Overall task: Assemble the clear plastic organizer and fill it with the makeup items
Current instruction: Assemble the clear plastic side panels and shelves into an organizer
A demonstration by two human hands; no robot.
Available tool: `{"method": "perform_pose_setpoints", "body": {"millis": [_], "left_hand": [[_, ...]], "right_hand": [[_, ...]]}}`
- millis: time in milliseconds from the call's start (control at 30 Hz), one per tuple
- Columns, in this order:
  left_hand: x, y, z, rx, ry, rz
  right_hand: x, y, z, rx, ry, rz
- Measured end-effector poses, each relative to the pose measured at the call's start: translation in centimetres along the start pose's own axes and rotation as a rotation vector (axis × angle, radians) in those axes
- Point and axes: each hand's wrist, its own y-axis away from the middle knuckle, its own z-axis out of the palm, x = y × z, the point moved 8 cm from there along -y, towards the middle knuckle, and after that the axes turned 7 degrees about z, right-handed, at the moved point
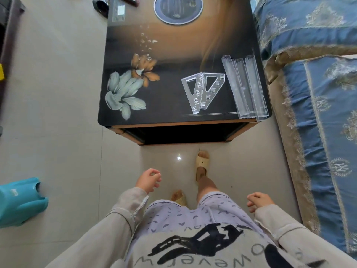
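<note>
Task not yet begun: organizer unassembled. 2 triangular side panels (202, 92) lie flat, touching, near front edge of table (173, 120); 3 clear trays (245, 88) just beside them at right edge. Nothing slotted, nothing filled. Left hand (149, 179), right hand (257, 202) low before torso, well apart from table, fingers loosely curled, holding nothing
</note>
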Motion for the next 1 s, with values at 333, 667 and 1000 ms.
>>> {"method": "perform_pose_setpoints", "body": {"millis": [333, 667, 1000], "left_hand": [[0.4, -3.0, 0.6, 0.102, -0.088, -0.200], [5.6, -5.3, 2.2, 0.062, -0.135, -0.183], [15.6, -10.1, 1.8, 0.009, -0.348, -0.012]], "right_hand": [[-17.5, -2.8, -0.2, -0.141, 0.081, -0.125], [-20.1, -4.3, -1.2, -0.149, 0.127, -0.071], [-25.1, -4.3, -3.9, -0.012, 0.082, -0.119]]}}
